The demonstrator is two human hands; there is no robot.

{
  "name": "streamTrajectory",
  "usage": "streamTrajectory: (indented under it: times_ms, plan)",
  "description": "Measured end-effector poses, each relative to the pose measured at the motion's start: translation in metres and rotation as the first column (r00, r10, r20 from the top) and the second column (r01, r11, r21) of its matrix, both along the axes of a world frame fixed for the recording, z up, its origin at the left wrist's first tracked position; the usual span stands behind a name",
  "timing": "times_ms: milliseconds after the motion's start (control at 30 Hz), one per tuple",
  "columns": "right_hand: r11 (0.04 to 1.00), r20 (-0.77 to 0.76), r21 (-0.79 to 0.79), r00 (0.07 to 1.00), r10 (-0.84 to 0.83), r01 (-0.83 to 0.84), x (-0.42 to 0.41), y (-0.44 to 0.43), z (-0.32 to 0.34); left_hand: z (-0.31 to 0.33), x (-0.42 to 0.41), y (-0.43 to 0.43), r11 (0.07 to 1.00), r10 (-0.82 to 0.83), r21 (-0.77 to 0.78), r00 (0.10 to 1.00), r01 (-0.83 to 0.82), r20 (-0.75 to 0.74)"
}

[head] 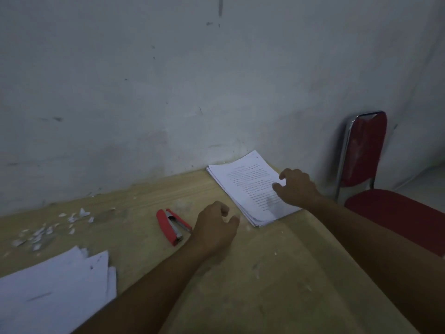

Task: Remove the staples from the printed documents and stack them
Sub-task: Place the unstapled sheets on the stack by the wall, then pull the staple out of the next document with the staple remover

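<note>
A stack of printed documents [248, 186] lies at the far right of the wooden table [265, 273], against the wall. My right hand [297, 188] hovers over the stack's right side with its fingers loosely curled, holding nothing. My left hand [215, 229] is just left of the stack's near corner, fingers curled and empty. A red stapler [172, 226] lies opened on the table just left of my left hand. A second pile of white sheets [55, 290] sits at the near left edge.
Torn paper scraps [48, 229] are scattered at the far left of the table. A grey wall [192, 92] runs along the table's back edge. A red chair [375, 169] with a chrome frame stands to the right of the table.
</note>
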State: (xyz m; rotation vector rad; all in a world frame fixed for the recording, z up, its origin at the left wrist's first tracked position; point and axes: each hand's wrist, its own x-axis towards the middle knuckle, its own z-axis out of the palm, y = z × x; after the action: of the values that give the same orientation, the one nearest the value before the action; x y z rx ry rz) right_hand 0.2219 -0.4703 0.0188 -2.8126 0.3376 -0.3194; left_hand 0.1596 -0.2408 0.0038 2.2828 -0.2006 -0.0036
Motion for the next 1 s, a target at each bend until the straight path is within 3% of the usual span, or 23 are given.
streamTrajectory:
  times_ms: [400, 633, 733, 833, 933, 1000]
  plan:
    - [0.895, 0.087, 0.34, 0.957, 0.277, -0.289, -0.131, 0.155, 0.016, 0.024, -0.092, 0.155, 0.997, 0.054, 0.053, 0.998, -0.056, 0.036]
    - [0.769, 0.076, 0.476, 0.891, 0.447, -0.426, -0.183, 0.269, -0.009, 0.006, -0.136, 0.268, 0.957, 0.173, 0.228, 0.984, -0.179, 0.047]
    - [0.799, 0.011, 0.441, 0.893, 0.45, -0.409, -0.193, 0.303, -0.02, -0.002, -0.152, 0.302, 0.899, 0.25, 0.376, 0.968, -0.224, -0.022]
    - [0.876, -0.112, 0.273, 0.891, 0.44, -0.398, -0.197, 0.323, -0.032, -0.014, -0.164, 0.32, 0.842, 0.3, 0.478, 0.953, -0.25, -0.029]
    - [0.93, -0.133, 0.02, 0.921, 0.366, -0.366, -0.2, 0.339, -0.042, -0.026, -0.173, 0.327, 0.804, 0.36, 0.5, 0.933, -0.321, 0.02]
    - [0.943, -0.108, 0.009, 0.937, 0.331, -0.332, -0.199, 0.345, -0.046, -0.033, -0.179, 0.327, 0.791, 0.395, 0.483, 0.917, -0.375, 0.064]
